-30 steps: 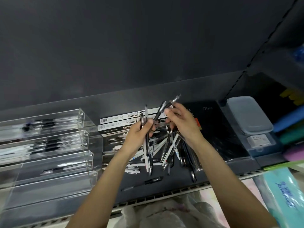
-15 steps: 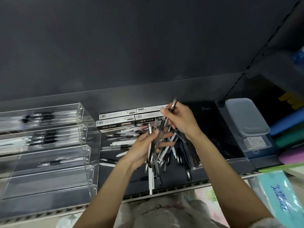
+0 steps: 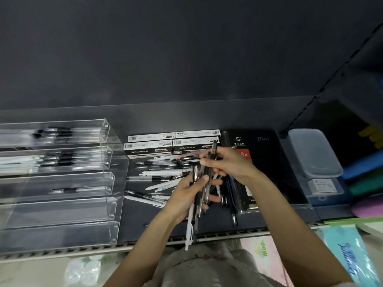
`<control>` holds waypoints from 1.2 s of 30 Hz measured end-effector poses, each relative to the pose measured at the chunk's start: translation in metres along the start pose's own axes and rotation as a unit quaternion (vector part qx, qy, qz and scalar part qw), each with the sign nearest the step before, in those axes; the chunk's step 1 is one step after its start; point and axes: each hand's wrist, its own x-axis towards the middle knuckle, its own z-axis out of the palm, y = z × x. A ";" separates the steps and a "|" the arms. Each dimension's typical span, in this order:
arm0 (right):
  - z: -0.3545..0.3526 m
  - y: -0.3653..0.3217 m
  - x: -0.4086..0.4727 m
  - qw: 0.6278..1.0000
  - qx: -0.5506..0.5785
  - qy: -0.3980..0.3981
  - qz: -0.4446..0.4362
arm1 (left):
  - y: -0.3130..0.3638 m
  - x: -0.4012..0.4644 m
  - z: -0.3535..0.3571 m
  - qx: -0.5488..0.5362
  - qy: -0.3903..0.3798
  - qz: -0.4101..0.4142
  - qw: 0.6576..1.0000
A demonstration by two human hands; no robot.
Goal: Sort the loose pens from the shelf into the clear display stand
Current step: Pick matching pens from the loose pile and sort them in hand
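Note:
A heap of loose black and white pens (image 3: pixel 163 175) lies on the dark shelf (image 3: pixel 145 228), in front of the pen boxes. My left hand (image 3: pixel 186 197) grips a bundle of several pens (image 3: pixel 196 206) that hangs down past the shelf's front edge. My right hand (image 3: pixel 228 162) pinches a dark translucent pen (image 3: pixel 211 160) upright, its lower end among the bundle. The clear tiered display stand (image 3: pixel 109 204) stands at the left; its upper three tiers hold some pens, the lower tiers look bare.
Several white pen boxes (image 3: pixel 149 150) sit behind the heap. A black diary pack (image 3: pixel 259 162) lies to the right, then a clear lidded box (image 3: pixel 315 154) and coloured folders (image 3: pixel 364 168). A blue packet (image 3: pixel 348 253) sits below the shelf at right.
The right hand has brought its pen down against the bundle in the left hand. Both hands have drifted slightly lower and nearer the shelf's front edge.

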 end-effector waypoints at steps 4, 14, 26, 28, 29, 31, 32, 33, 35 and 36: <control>-0.004 0.003 -0.001 0.999 -0.034 -0.019 0.000 | -0.004 -0.002 0.000 0.032 0.009 0.007 0.999; -0.016 -0.006 0.014 0.998 0.048 -0.015 0.037 | -0.011 -0.008 -0.001 0.024 -0.009 0.016 1.000; -0.033 -0.043 -0.001 0.942 0.122 0.291 -0.117 | -0.019 -0.009 -0.005 -0.029 -0.004 0.029 0.999; -0.028 -0.039 -0.017 0.926 0.155 0.314 -0.141 | -0.016 -0.006 -0.009 -0.089 0.039 0.028 0.995; -0.020 -0.033 -0.025 0.926 0.166 0.308 -0.139 | -0.014 -0.004 -0.011 -0.123 0.062 0.028 0.990; 0.005 -0.013 -0.035 0.931 0.175 0.295 -0.121 | -0.012 0.000 -0.014 -0.174 0.105 0.034 0.978; 0.021 -0.002 -0.038 0.931 0.180 0.297 -0.112 | -0.011 0.002 -0.015 -0.189 0.124 0.041 0.973; 0.036 0.010 -0.039 0.928 0.187 0.305 -0.102 | -0.011 0.004 -0.015 -0.201 0.142 0.048 0.968; 0.062 0.029 -0.040 0.921 0.190 0.327 -0.093 | -0.010 0.008 -0.013 -0.227 0.175 0.060 0.956; 0.070 0.035 -0.039 0.920 0.183 0.333 -0.097 | -0.009 0.010 -0.011 -0.242 0.190 0.064 0.949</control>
